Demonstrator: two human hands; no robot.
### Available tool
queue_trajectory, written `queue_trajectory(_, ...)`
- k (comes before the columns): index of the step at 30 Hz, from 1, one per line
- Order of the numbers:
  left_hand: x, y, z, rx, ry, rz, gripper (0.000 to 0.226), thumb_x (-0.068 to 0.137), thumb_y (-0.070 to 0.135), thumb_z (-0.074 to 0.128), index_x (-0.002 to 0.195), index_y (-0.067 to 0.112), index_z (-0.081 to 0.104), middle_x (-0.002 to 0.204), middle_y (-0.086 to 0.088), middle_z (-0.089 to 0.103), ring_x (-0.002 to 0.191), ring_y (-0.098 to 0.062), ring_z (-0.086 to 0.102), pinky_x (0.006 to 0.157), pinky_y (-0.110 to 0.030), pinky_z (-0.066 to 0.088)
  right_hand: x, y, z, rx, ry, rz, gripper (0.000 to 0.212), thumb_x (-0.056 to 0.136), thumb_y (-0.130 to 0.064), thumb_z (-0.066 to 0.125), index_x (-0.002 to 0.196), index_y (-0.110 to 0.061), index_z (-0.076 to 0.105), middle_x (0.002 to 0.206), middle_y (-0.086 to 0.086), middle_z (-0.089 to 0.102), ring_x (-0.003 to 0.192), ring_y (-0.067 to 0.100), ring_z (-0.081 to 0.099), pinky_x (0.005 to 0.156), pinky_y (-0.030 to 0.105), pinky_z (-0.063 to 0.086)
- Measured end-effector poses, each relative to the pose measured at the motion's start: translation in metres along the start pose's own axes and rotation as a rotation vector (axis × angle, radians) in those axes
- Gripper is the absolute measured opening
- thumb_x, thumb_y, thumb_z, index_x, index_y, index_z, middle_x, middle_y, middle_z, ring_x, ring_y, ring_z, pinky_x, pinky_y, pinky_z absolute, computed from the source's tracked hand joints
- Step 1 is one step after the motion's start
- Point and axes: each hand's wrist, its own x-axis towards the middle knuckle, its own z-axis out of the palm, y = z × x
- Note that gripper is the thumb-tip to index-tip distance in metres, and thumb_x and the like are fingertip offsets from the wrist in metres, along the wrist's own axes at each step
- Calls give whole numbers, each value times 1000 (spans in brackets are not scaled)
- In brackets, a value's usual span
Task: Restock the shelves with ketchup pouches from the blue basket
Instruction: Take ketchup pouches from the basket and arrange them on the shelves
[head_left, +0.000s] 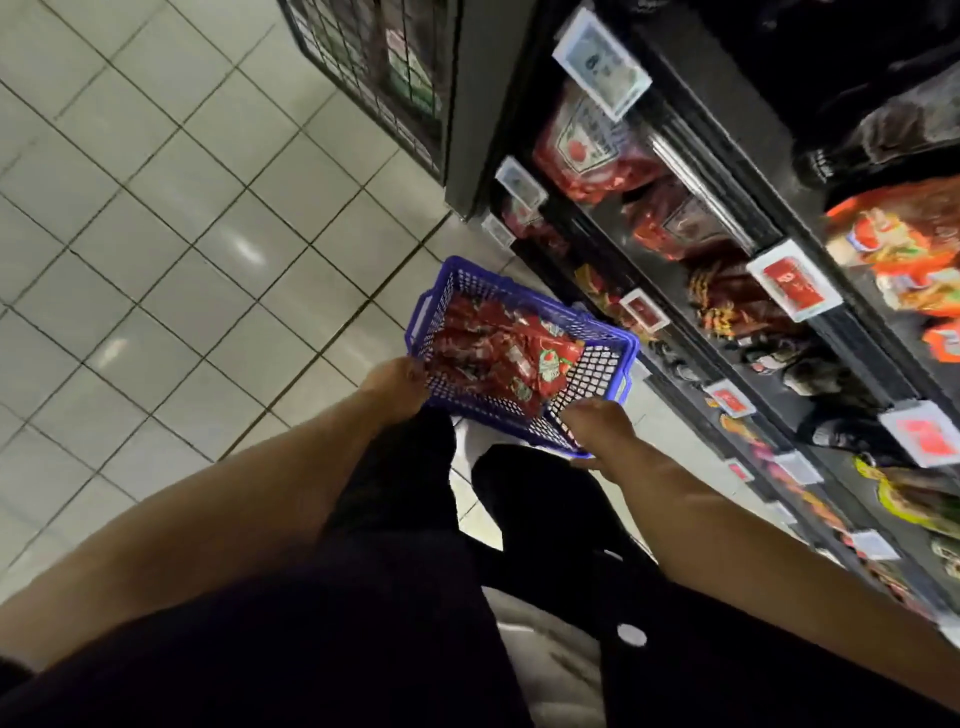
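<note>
2 hands hold the blue basket (524, 348) over the tiled floor (156, 234): left hand (397, 387) grips its near-left rim, right hand (597, 431) grips its near-right corner. Red ketchup pouches (511, 358) fill it. Shelves (727, 270) of red pouches stand right.

No text can be read
</note>
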Motion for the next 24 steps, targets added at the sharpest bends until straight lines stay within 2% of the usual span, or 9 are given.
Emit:
queue_trajectory(4, 27, -10, 17, -134, 29, -6, 23, 98, 15, 50, 111, 5, 67, 115, -15, 69, 104, -34, 65, 87, -41, 51, 30, -7, 21, 198, -76, 192, 3, 90, -16, 60, 90, -14, 60, 91, 6, 58, 87, 24, 58, 63, 41, 57)
queue_trajectory(6, 44, -13, 32, -175, 37, -23, 24, 98, 15, 49, 112, 6, 67, 114, -13, 69, 105, -33, 64, 84, -39, 48, 54, -4, 31, 268, -119, 247, 4, 91, -16, 56, 90, -13, 59, 84, 5, 55, 84, 25, 59, 67, 43, 57)
queue_trajectory(9, 85, -24, 64, -138, 74, -46, 23, 97, 20, 52, 109, 10, 69, 108, -11, 70, 103, -31, 65, 76, -30, 40, 108, 4, 46, 331, -170, 309, 14, 94, -19, 54, 81, -14, 55, 88, 7, 53, 90, 28, 56, 82, 49, 56)
queue_trajectory(11, 118, -33, 91, -106, 36, -41, 22, 95, 20, 54, 108, 10, 69, 106, -10, 70, 101, -30, 65, 75, -29, 39, 151, 9, 54, 353, -192, 339, 19, 95, -21, 54, 77, -16, 51, 88, 7, 51, 88, 27, 52, 78, 46, 55)
queue_trajectory(14, 168, -42, 133, 10, -10, 13, 30, 96, 21, 54, 122, 12, 65, 120, -12, 67, 109, -33, 61, 83, -34, 44, 222, 13, 61, 416, -192, 351, 18, 96, -25, 54, 82, -14, 53, 90, 7, 53, 85, 25, 53, 71, 44, 54)
queue_trajectory(17, 222, -47, 170, 115, 13, 74, 42, 95, 22, 52, 137, 18, 58, 136, -14, 60, 122, -40, 56, 98, -43, 45, 296, 15, 69, 479, -209, 322, 27, 96, -36, 57, 103, -10, 56, 94, 9, 53, 97, 24, 57, 79, 45, 55)
queue_trajectory(20, 286, -52, 201, 102, 55, 119, 60, 93, 36, 64, 150, 30, 43, 151, -11, 47, 134, -38, 48, 110, -42, 42, 361, 14, 82, 499, -268, 304, 37, 93, -43, 60, 87, -7, 52, 79, 7, 49, 78, 19, 55, 80, 40, 55)
queue_trajectory(22, 328, -55, 220, 148, 78, 111, 78, 86, 40, 73, 154, 32, 34, 157, -9, 37, 140, -37, 41, 114, -47, 39, 402, 12, 92, 558, -291, 279, 37, 92, -41, 62, 95, -4, 57, 92, 9, 56, 90, 20, 60, 81, 39, 57)
queue_trajectory(24, 368, -56, 239, 278, 86, 104, 85, 81, 35, 76, 153, 29, 31, 156, -11, 37, 141, -38, 37, 114, -55, 36, 438, 9, 102, 688, -319, 236, 39, 94, -38, 57, 116, -7, 65, 116, 9, 66, 115, 24, 63, 91, 40, 56)
